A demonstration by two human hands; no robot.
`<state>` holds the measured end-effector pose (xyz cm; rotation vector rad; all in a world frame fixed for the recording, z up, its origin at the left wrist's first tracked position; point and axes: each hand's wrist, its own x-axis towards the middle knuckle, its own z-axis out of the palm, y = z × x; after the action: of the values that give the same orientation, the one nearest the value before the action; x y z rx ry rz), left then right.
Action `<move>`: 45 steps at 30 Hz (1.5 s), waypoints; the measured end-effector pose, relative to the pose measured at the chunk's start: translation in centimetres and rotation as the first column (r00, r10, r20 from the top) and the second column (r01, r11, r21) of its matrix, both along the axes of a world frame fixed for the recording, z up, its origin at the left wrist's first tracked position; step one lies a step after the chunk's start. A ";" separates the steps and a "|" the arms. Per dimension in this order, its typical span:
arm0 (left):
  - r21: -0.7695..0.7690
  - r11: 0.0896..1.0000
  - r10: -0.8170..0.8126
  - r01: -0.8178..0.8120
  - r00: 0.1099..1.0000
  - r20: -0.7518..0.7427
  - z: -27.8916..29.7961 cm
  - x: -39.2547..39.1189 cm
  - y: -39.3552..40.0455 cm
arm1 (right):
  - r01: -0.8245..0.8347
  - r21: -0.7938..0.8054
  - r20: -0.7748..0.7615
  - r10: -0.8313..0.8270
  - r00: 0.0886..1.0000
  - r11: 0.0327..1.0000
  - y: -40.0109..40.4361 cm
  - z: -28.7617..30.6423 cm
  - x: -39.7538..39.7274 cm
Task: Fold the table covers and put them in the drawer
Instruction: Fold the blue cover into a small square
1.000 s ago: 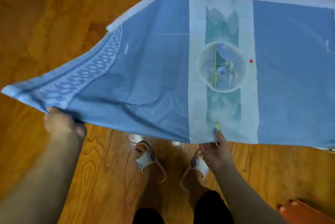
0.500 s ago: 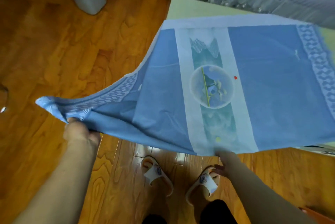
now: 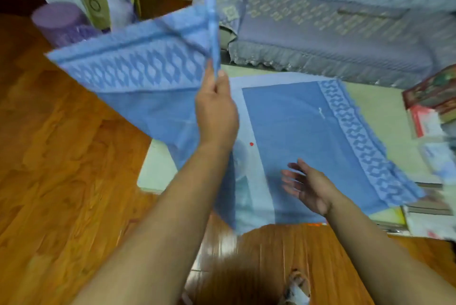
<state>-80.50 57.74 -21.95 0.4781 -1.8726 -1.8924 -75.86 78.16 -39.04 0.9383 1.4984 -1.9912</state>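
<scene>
Fingers of the left hand [image 3: 217, 110] pinch the patterned border of the blue table cover [image 3: 291, 132] and lift it high over the table's [image 3: 380, 107] far left corner, the raised edge blurred with motion. Half a second ago that same hand gripped the border low, out over the wooden floor [image 3: 61, 156] off the table's left side, with the cloth stretched between both hands. The right hand [image 3: 308, 186], which was then holding the near hem at the central stripe, has let go; its fingers are spread and straight, holding nothing, hovering just above the cloth near the table's near edge, though whether they touch it is unclear. The cover's right half lies flat on the table, its patterned border running toward the right edge beside a stack of books [image 3: 429, 112], while the left half hangs from the lifted hand. Judging by this, the first fold is underway, left border heading toward the right; the drawer is not in view.
</scene>
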 end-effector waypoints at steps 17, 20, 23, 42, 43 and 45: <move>-0.392 0.666 -0.119 0.634 0.609 0.784 -34.4 18.9 16.2 | -0.103 0.641 0.206 -0.041 0.978 0.760 30.3 -18.3 -1.5; -0.389 0.678 0.138 0.623 0.412 0.900 -34.7 20.6 10.9 | -0.234 0.752 0.257 0.052 0.965 0.616 30.6 -18.2 -1.6; -0.382 0.585 0.148 0.715 0.369 0.917 -33.5 19.4 9.9 | -0.223 0.847 0.245 0.018 0.969 0.482 32.5 -16.1 -0.7; -0.310 0.290 0.092 0.905 0.296 0.951 -35.0 -3.2 5.3 | -0.368 0.742 0.239 0.293 0.926 0.560 27.8 -14.3 -21.1; -0.271 0.279 0.108 0.921 0.250 0.962 -35.0 -4.3 5.3 | -0.322 0.731 0.201 0.260 0.944 0.602 27.5 -14.5 -21.9; -0.213 0.258 0.115 0.943 0.189 0.975 -34.4 -6.7 5.8 | -0.235 0.693 0.149 0.183 0.972 0.682 27.4 -14.7 -23.8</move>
<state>-87.21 63.54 -56.32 0.5071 -3.8944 -0.2148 -99.63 105.51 -53.70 1.0317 2.2785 -1.1768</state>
